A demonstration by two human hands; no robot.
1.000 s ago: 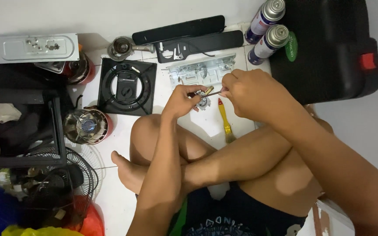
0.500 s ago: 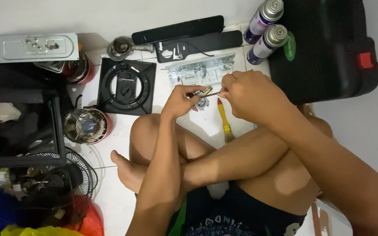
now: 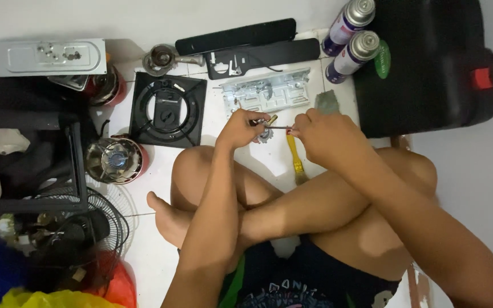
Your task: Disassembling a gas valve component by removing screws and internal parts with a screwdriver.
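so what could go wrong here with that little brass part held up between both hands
1. The small brass part is pinched only at the fingertips of the left hand and right hand, above the floor; if a grip slips, it could drop and roll among the loose pieces near the grey metal plate.
2. The yellow-handled brush lies right under the hands, beside the bare knees, so a shifting leg might knock it.

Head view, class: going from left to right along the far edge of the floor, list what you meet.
Grey metal plate → round burner head → long black panels → two spray cans → black case.
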